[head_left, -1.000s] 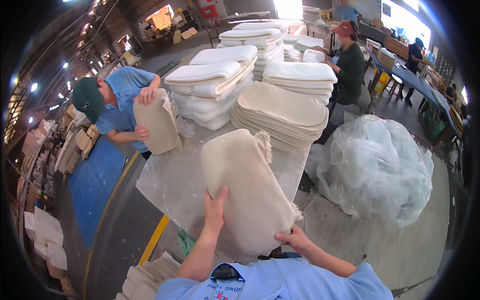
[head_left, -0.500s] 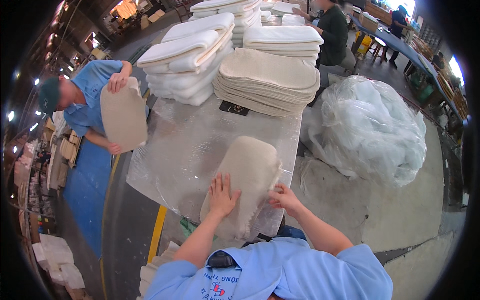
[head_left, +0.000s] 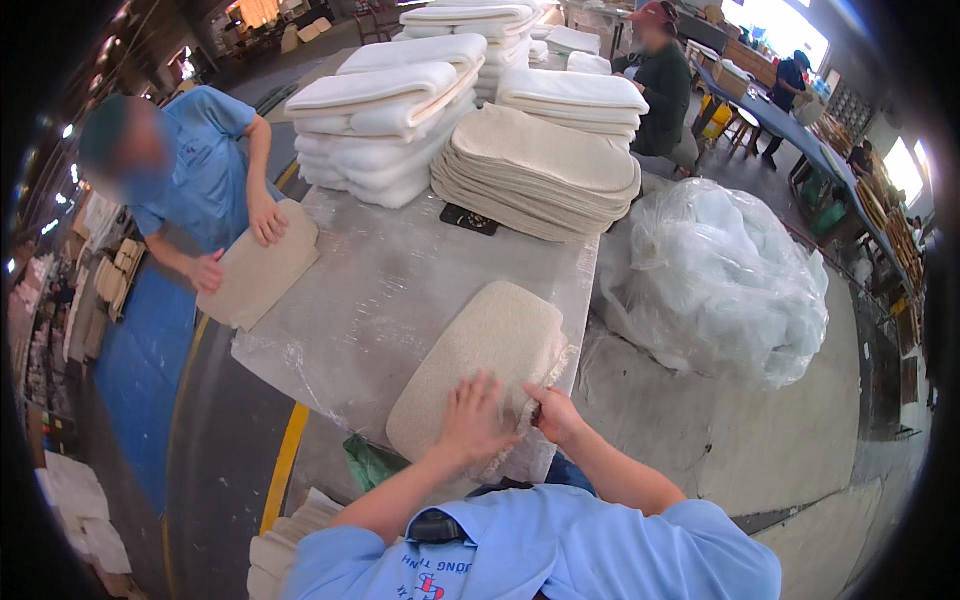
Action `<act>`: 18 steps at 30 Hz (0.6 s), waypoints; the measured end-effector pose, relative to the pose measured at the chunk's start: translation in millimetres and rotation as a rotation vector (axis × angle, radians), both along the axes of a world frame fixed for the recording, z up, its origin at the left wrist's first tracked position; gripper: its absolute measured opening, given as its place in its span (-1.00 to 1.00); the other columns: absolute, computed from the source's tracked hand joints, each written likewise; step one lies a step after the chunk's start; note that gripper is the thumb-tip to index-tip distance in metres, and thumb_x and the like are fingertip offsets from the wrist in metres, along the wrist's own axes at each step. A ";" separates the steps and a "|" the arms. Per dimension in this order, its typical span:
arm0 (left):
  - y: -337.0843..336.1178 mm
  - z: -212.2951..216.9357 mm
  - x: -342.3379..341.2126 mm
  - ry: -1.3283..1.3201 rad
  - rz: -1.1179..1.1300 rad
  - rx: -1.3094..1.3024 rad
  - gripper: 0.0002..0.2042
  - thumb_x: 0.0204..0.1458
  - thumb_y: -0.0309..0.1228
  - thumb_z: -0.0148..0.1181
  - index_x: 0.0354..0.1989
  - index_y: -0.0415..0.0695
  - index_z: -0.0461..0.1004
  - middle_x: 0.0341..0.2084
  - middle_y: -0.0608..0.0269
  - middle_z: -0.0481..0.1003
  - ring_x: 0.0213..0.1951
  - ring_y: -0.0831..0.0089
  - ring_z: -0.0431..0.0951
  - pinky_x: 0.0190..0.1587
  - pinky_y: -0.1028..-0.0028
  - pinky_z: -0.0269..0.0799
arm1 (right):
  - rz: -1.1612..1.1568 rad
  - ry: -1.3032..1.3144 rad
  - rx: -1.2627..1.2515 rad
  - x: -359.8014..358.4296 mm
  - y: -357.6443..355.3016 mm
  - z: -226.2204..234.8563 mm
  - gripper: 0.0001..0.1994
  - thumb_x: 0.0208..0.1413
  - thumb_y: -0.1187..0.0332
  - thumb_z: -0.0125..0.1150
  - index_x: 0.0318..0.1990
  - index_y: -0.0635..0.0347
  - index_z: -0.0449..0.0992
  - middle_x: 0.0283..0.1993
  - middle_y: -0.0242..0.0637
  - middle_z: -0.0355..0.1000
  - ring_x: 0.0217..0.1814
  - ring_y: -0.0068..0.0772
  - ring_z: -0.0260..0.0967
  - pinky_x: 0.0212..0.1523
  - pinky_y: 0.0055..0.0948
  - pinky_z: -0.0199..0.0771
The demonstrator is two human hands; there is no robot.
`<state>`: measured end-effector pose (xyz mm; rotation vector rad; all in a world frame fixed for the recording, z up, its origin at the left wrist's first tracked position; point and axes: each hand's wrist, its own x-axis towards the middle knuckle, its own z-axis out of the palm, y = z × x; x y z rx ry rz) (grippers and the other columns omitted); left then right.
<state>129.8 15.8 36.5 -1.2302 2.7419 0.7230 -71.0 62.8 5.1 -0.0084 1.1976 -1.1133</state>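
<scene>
A beige rounded fabric pad (head_left: 490,335) lies at the near edge of the plastic-covered table (head_left: 370,285), its right edge frayed with loose threads. My left hand (head_left: 475,420) rests on the pad's near part, fingers spread, slightly blurred. At the frayed right edge, my right hand (head_left: 556,414) is closed with fingers and thumb together. Something small and dark shows by those fingers, but I cannot make out what it is.
A stack of beige pads (head_left: 540,150) stands at the far side beside folded white padding (head_left: 380,95). A flat black item (head_left: 468,220) lies before them. Right of the table sits a bulging clear plastic bag (head_left: 720,270). At left, a co-worker (head_left: 200,150) handles another beige pad (head_left: 265,265).
My left hand has slid right over the pad, and the pad has turned a little. My right hand has closed at the frayed edge. The co-worker's pad has come down to the table.
</scene>
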 end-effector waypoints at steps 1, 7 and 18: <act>13.8 4.8 -2.1 0.013 0.048 -0.053 -0.02 0.12 0.09 0.31 0.60 -0.16 -0.01 0.57 -0.26 -0.09 0.55 -0.33 -0.10 0.55 -0.19 -0.21 | -0.018 -0.100 -0.025 2.7 -2.6 9.9 -0.66 0.33 0.23 0.29 0.17 0.15 0.52 0.00 -0.32 0.60 -0.12 -0.41 0.55 -0.16 -0.37 0.54; 4.2 -15.9 -12.8 0.399 0.131 -0.093 -0.43 0.06 -0.46 0.18 0.33 -0.25 0.40 0.23 -0.21 0.48 0.25 -0.28 0.44 0.36 -0.16 0.25 | 0.155 0.138 -0.337 -5.0 4.3 -16.3 -0.77 0.25 0.35 0.30 0.03 0.13 0.57 -0.18 -0.36 0.59 -0.03 -0.34 0.57 0.00 -0.28 0.54; 19.0 18.0 -36.4 0.250 -0.146 -0.361 -0.44 0.18 -0.37 0.12 0.39 -0.21 0.38 0.38 -0.12 0.38 0.42 -0.18 0.29 0.46 -0.24 0.05 | 1.201 1.919 -0.927 32.5 -4.5 -23.7 -0.45 0.22 0.07 0.12 0.34 0.03 0.50 0.53 -0.10 0.29 0.57 -0.03 0.18 0.56 0.12 0.04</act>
